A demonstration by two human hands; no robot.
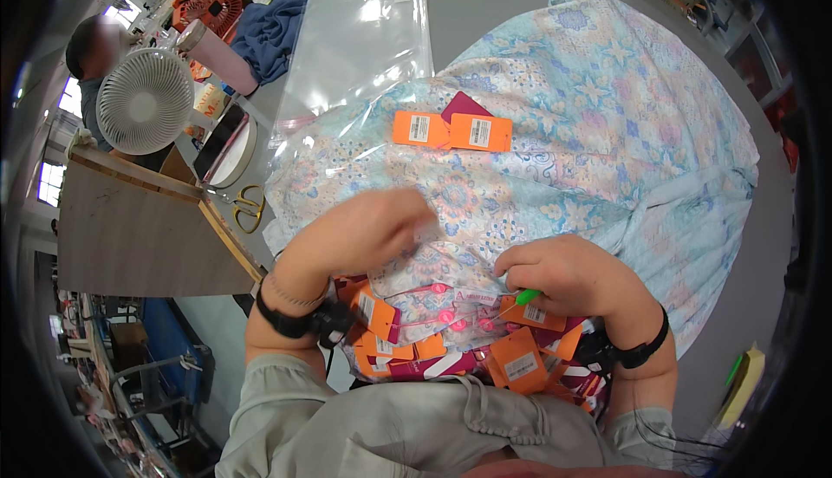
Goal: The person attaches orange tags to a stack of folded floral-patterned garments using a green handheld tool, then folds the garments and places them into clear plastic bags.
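Observation:
A light blue and pink patterned garment [559,127] lies spread over the grey table. My left hand [396,221], blurred, is over its near edge; its fingertips are hard to make out. My right hand [559,273] has its fingers curled round a small tool with a green handle [528,296] and touches the gathered fabric. Below the hands are woven labels, pink round seals [446,316] on strings and a pile of orange hang tags [520,358] with maroon ones. More orange tags [481,132] and a maroon tag [465,107] rest on the garment's middle.
Clear plastic bags [364,36] overlap the garment's far left. Yellow-handled scissors [248,209], a phone [222,140], a white fan [145,102], a pink bottle [218,55] and blue cloth [273,29] stand or lie at left. A person [94,55] is behind the fan.

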